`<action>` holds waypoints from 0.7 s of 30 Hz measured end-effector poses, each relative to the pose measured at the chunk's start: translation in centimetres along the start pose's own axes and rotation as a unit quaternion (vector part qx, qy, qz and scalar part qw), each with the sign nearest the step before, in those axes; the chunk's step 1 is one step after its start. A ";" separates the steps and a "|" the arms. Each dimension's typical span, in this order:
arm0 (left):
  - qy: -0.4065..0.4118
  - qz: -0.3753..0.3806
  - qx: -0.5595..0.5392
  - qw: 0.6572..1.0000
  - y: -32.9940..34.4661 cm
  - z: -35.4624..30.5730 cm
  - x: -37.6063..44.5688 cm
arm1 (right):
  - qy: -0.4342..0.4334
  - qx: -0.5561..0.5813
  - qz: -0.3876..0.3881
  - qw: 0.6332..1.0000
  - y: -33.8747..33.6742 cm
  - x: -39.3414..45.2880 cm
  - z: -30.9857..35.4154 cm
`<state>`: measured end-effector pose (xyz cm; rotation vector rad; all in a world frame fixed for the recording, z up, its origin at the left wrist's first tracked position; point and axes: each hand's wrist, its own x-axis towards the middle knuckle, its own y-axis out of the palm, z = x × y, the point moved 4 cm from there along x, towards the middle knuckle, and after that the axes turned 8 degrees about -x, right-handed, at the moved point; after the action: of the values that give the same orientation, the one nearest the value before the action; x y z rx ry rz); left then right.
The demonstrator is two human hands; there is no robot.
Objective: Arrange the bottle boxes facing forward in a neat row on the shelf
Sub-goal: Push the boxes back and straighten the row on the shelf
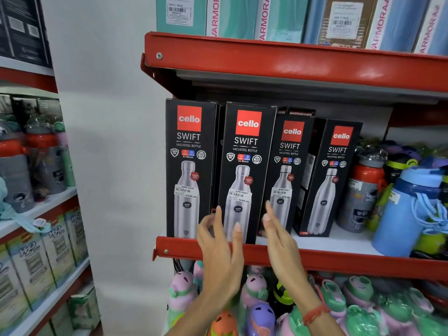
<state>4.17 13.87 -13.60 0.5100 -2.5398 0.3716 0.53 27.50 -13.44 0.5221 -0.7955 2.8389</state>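
Several black Cello Swift bottle boxes stand upright, fronts forward, on the white shelf with a red lip [339, 259]. The leftmost box [190, 151] and the second box [247, 156] stand at the lip. The third box [289, 161] and fourth box [335, 170] sit further back and are turned slightly. My left hand [221, 246] is open at the second box's lower left edge. My right hand [278, 235] is open at that box's lower right, fingers spread. Neither hand grips a box.
Loose bottles crowd the shelf's right end, among them a red-capped grey bottle [363, 190] and a big blue jug [407, 212]. Varmora boxes [266, 18] fill the shelf above. Children's bottles [257, 299] lie below. Another rack [36, 214] stands to the left.
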 end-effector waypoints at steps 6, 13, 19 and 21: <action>0.047 0.217 -0.015 0.975 7.5 -1.4 0.2 | 0.059 0.036 -0.092 0.993 -4.2 3.2 -3.9; -0.127 0.175 -0.025 0.976 12.9 -0.9 2.3 | 0.029 0.038 -0.006 0.999 -4.3 5.5 -5.3; -0.125 0.176 -0.006 0.976 11.7 0.2 1.2 | 0.020 0.023 0.000 1.000 -5.2 3.7 -5.5; -0.111 0.181 -0.009 0.977 10.9 0.3 0.3 | 0.026 0.009 -0.007 1.000 -5.7 2.6 -5.5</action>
<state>-0.84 23.40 -15.43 0.0784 -2.8543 0.4406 -2.17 35.41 -14.17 0.4510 -0.7547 2.8369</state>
